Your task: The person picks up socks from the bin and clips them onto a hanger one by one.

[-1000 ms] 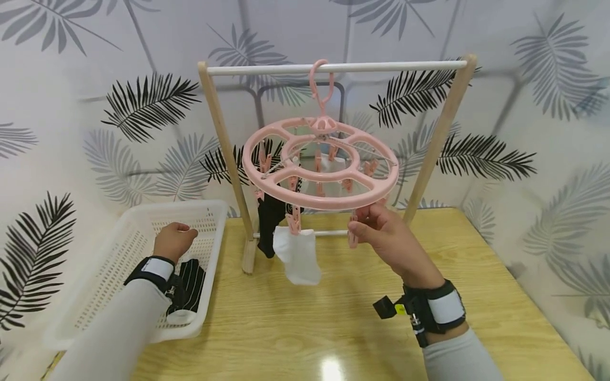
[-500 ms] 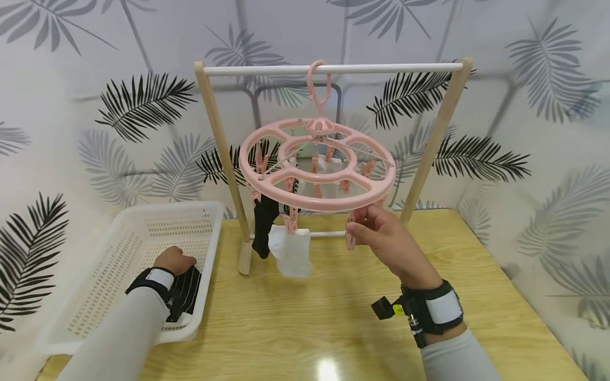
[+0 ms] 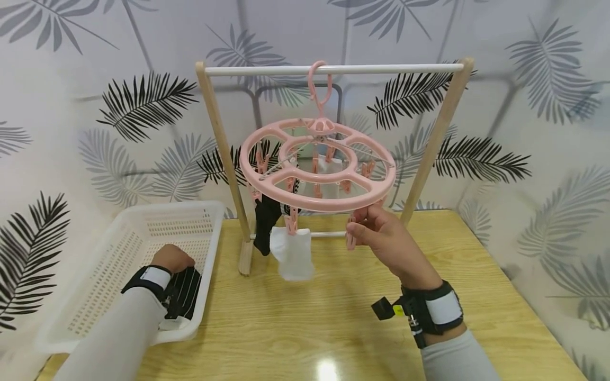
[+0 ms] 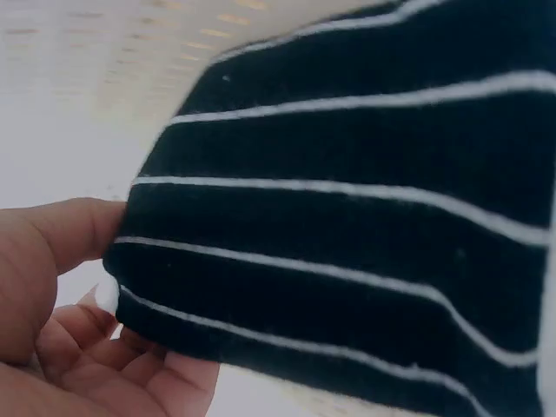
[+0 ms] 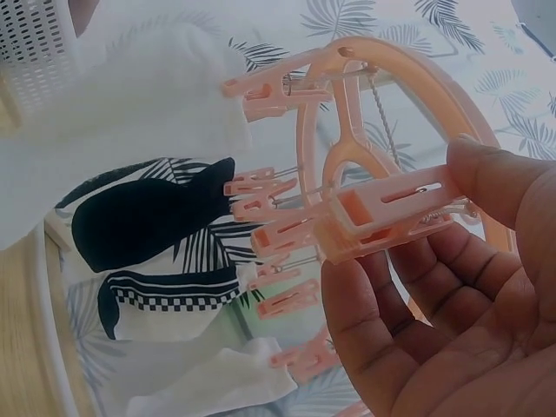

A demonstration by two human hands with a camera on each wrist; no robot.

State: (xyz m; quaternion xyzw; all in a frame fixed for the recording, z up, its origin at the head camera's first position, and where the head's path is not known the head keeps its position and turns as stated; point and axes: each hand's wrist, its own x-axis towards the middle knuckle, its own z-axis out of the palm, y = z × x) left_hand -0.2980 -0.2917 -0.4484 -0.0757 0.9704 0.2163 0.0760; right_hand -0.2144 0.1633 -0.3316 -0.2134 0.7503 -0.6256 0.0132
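In the white basket, my left hand (image 3: 172, 258) pinches one end of a black sock with white stripes (image 4: 330, 208) between thumb and fingers. My right hand (image 3: 387, 235) holds a pink clothespin (image 5: 391, 208) by its handle end; nothing is clipped in it. That clothespin hangs from the near right rim of a round pink drying hanger (image 3: 318, 203). Clipped to other pegs are a white sock (image 3: 293, 254) at the front, a black sock (image 3: 266, 225) to its left, a sock with a checkered band (image 5: 178, 300) and another white sock (image 5: 217, 382).
The hanger's hook (image 3: 320, 84) loops over the white bar (image 3: 395, 69) of a wooden-legged rack (image 3: 223, 143). The basket (image 3: 216, 227) stands left of the rack on a wood-grain table (image 3: 267, 338). Behind hangs a leaf-patterned backdrop (image 3: 538, 211).
My left hand has gone down in the basket and taken the striped sock's end. My right hand has kept its hold on the clothespin. The front white sock sways slightly.
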